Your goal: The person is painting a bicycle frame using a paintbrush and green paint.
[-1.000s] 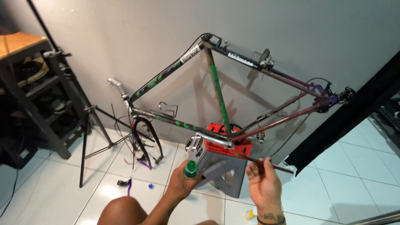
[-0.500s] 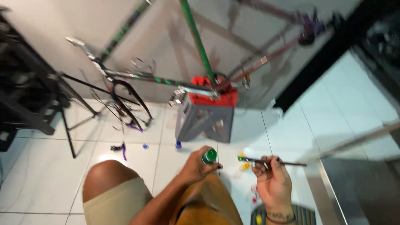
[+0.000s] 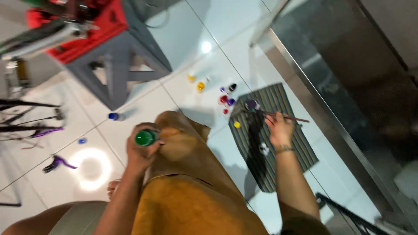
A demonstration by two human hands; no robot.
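Note:
My left hand (image 3: 141, 150) is closed around a small paint bottle with a green cap (image 3: 144, 138), held over my knee in tan shorts (image 3: 187, 156). My right hand (image 3: 280, 129) grips a thin paintbrush (image 3: 285, 116) that points sideways above a striped mat (image 3: 273, 138) on the floor. The brush tip is close to a purple paint pot (image 3: 251, 104) at the mat's far corner. Several small paint pots (image 3: 225, 99) in red, yellow, purple and dark colours sit on the white tiles just beyond the mat.
A grey stand with a red top (image 3: 114, 52) holds bike parts at the upper left. A blue bottle (image 3: 114, 116) and a blue cap (image 3: 82, 140) lie on the tiles. A purple cable piece (image 3: 56, 162) lies at the left. A metal-edged glass panel (image 3: 331, 109) runs along the right.
The view has swung down from the bike frame to the floor. My right hand with the brush has moved out over the striped mat, and my left hand still holds the green-capped bottle.

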